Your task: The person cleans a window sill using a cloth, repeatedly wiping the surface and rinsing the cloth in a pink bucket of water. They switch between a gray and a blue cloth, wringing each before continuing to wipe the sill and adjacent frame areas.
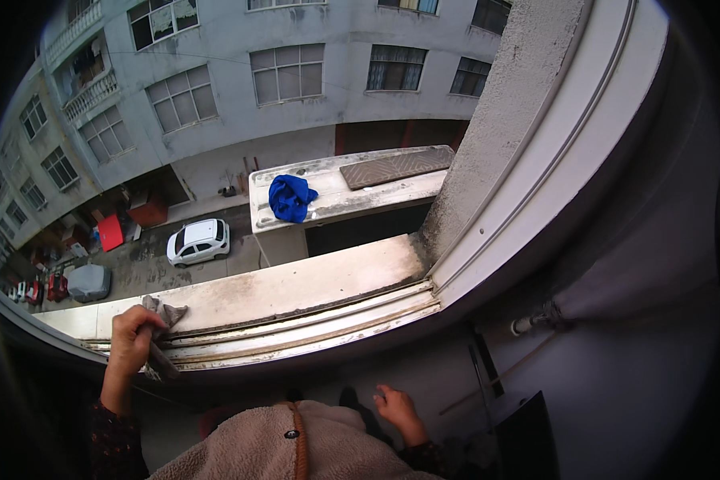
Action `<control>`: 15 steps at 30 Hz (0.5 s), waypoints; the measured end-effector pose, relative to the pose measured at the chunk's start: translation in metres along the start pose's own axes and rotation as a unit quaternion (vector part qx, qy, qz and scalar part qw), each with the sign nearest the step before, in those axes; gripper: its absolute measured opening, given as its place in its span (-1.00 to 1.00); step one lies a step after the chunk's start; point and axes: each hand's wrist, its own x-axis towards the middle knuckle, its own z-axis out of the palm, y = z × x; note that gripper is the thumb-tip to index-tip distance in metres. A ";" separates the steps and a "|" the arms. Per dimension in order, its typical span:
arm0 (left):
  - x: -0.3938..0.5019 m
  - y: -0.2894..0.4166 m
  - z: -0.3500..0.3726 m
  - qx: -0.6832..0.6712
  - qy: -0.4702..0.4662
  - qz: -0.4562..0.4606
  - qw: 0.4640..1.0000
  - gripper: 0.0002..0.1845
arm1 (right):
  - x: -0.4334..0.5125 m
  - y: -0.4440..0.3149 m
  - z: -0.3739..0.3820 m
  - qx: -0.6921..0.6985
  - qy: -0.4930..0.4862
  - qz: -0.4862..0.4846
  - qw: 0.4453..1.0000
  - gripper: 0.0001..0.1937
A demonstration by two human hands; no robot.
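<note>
My left hand (133, 337) grips a grey-brown cloth (163, 363) at the left part of the window sill. One end of the cloth lies over the sliding-window track (312, 336), and a loose end hangs on the inner side. Dirt marks the track and the pale outer ledge (336, 270) beyond it. Away from the sill, my right hand (398, 409) hangs before my body with nothing in it, its fingers partly spread. Outside, a crumpled blue cloth (290, 198) rests on top of a white air-conditioner outdoor unit (330, 211).
A brown patterned board (396, 168) lies on the outdoor unit. The white window frame (546, 174) and a rough wall (504, 120) bound the right side. Far below the ledge is a street with a white car (199, 241). A black panel (528, 435) stands indoors at lower right.
</note>
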 end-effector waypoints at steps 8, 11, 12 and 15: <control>0.108 0.148 0.072 -0.314 0.046 0.077 0.945 -0.76 | -0.001 0.002 -0.035 0.011 0.025 0.013 1.000 -0.59; 0.126 0.204 0.155 -0.293 -0.030 0.169 0.941 -0.72 | -0.001 0.014 -0.040 0.011 0.035 0.011 0.999 -0.60; 0.126 0.215 0.189 -0.287 -0.048 0.192 0.937 -0.70 | -0.001 0.020 -0.040 0.013 0.040 0.007 0.999 -0.61; 0.114 0.210 0.275 -0.088 -0.062 0.266 0.958 -0.64 | -0.008 0.030 -0.040 0.031 0.051 0.009 0.998 -0.60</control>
